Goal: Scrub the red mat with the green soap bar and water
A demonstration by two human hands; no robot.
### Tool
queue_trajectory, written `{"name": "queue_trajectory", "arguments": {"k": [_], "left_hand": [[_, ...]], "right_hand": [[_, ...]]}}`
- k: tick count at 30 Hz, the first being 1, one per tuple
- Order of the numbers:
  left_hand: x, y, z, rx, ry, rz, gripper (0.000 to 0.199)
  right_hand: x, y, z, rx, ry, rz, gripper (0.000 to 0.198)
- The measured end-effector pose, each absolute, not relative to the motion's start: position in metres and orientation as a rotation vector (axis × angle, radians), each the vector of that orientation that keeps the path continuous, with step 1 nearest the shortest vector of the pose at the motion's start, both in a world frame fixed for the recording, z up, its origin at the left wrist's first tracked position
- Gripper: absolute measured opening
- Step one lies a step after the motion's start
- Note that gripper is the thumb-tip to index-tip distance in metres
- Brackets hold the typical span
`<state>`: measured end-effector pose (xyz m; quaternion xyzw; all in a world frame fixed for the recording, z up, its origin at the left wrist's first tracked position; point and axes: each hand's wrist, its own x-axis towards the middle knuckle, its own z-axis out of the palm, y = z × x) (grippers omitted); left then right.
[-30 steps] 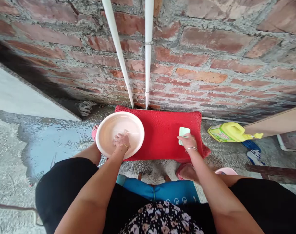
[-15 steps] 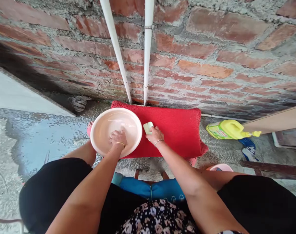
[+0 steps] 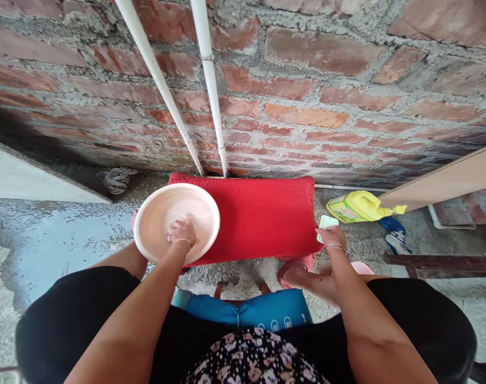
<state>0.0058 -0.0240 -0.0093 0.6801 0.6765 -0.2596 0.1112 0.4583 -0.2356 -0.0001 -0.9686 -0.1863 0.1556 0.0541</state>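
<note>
Red cloth (image 3: 262, 216) separates the right hand (image 3: 333, 237), pinching a pale green block (image 3: 327, 222), from the left hand (image 3: 183, 232), curled inside the basin (image 3: 140, 212), grasp unclear. Block appears light, stiff, likely slippery; grip side edges.

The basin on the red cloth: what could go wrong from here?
The basin sticks out past the left end of the red cloth; pressing with the left hand inside might tip it and spill the water. The pale green block, at the cloth's right edge, could drop if the right hand's fingers loosen.
</note>
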Motion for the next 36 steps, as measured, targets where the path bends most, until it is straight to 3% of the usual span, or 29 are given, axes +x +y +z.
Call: {"name": "queue_trajectory", "arguments": {"k": [3, 12, 18, 25, 36], "left_hand": [[0.007, -0.026, -0.006, 2.009, 1.994, -0.763, 0.103], [0.007, -0.027, -0.006, 1.973, 2.004, -0.770, 0.094], [0.005, -0.026, -0.007, 1.925, 1.952, -0.756, 0.095], [0.006, -0.023, -0.006, 1.920, 1.994, -0.772, 0.099], [0.007, -0.022, -0.006, 1.933, 1.999, -0.777, 0.106]], "right_hand": [[0.433, -0.217, -0.003, -2.872, -0.523, 0.474, 0.042], [0.227, -0.091, -0.004, -2.568, -1.251, 0.815, 0.038], [0.157, -0.066, -0.008, -2.463, -1.616, 0.943, 0.025], [0.228, -0.087, -0.007, -2.557, -1.621, 0.896, 0.039], [0.442, -0.216, -0.005, -2.924, -0.652, 0.543, 0.036]]}}
